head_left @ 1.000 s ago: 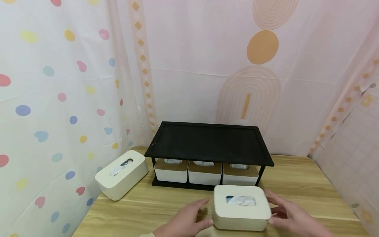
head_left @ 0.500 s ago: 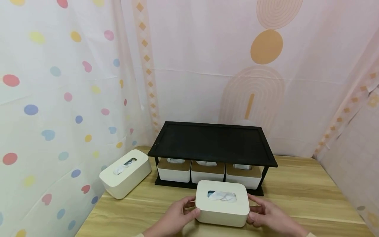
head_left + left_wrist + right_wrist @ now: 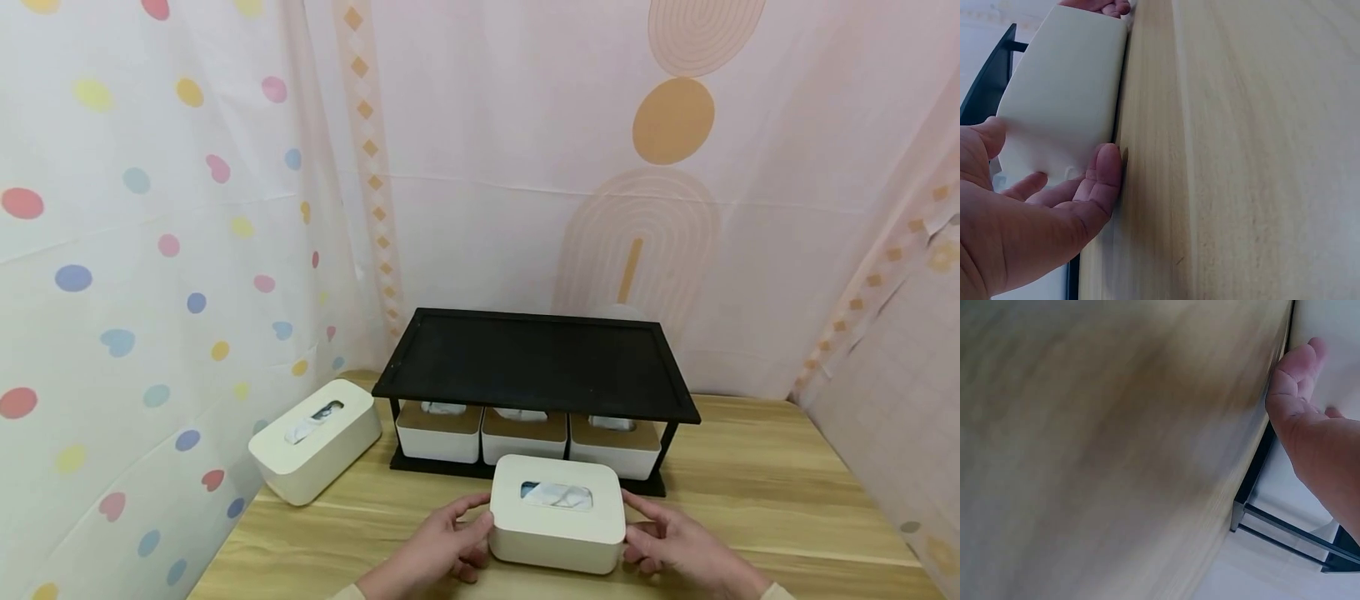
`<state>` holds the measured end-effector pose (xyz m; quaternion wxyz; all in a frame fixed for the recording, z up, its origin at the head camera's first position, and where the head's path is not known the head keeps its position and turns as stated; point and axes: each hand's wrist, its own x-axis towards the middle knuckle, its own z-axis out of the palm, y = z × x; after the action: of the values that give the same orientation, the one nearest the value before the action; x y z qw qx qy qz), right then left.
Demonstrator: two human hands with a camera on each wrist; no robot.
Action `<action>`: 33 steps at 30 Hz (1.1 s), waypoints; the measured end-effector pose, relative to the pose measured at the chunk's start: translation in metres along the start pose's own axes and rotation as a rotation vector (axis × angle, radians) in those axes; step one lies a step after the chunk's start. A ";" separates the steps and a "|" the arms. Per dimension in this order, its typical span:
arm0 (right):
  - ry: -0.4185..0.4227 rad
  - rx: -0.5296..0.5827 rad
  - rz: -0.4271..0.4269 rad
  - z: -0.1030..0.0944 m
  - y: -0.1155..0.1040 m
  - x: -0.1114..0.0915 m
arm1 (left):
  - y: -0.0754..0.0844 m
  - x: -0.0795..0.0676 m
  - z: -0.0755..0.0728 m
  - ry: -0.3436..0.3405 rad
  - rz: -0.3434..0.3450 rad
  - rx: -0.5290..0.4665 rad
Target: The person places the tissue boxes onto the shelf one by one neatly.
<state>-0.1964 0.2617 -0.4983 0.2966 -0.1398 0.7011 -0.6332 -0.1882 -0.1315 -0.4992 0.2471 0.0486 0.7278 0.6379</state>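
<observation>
A cream tissue box stands at the table's front, with wrapped tissues showing through the slot in its lid. My left hand holds its left end, thumb and fingers bent against it. At the opposite end, my right hand grips with thumb and fingers. In the left wrist view, the left fingers curve along the lower side of the tissue box. The right wrist view shows part of the right hand against the box's pale side; its far fingers are hidden.
Just behind stands a black two-level rack, with three white boxes with brown lids in it, the middle one partly covered. Another cream tissue box sits slantwise at left. Patterned curtains enclose the wooden table.
The tissue box has moved left, now in front of the rack's middle and right part. My left hand, earlier beside it, has come against its left end.
</observation>
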 end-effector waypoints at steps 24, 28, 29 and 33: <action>0.088 -0.001 0.004 0.011 -0.008 0.004 | 0.002 -0.006 -0.005 0.023 0.003 -0.148; 0.091 -0.005 -0.006 0.012 -0.009 0.004 | 0.005 -0.009 -0.006 0.034 0.000 -0.138; 0.089 -0.006 -0.009 0.012 -0.009 0.004 | 0.006 -0.010 -0.006 0.036 0.001 -0.135; 0.084 0.000 -0.013 0.013 -0.012 0.004 | 0.010 -0.013 -0.006 0.042 0.016 -0.130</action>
<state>-0.1938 0.2471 -0.4877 0.2629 -0.1179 0.7118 -0.6405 -0.1815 -0.1404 -0.4852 0.2294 0.0248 0.6893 0.6868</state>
